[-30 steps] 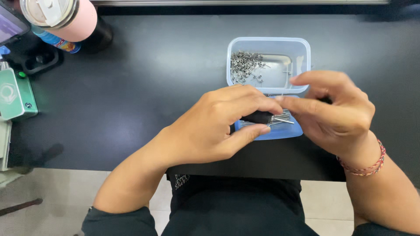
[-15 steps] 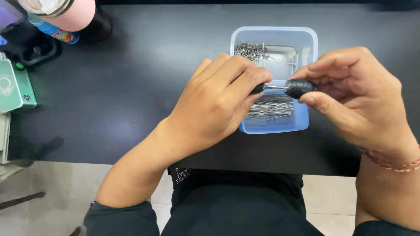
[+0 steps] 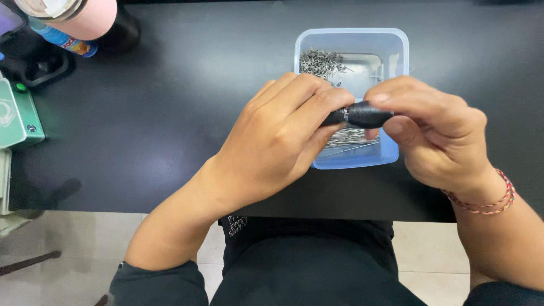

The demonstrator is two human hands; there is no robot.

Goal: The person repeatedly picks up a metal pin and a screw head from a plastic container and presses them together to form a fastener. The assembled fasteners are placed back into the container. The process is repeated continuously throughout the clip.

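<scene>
Both hands meet above a clear blue plastic tub (image 3: pixel 396 51) on the black worktop (image 3: pixel 170 113): the left hand (image 3: pixel 277 141) and right hand (image 3: pixel 436 136) each pinch one end of a small black cylinder (image 3: pixel 362 115). Their fingers hide part of the tub's thin metal pins (image 3: pixel 345 139) and small metal bits (image 3: pixel 320 59). Well apart at the far left stand a pink bottle (image 3: pixel 85 20) and a green device (image 3: pixel 17 113).

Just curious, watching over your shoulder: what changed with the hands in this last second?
Both hands rose off the blue tray. The right hand and left hand now pinch a small black cylinder, hidden at first, level above it. Tray, pins and pink bottle stayed put.
</scene>
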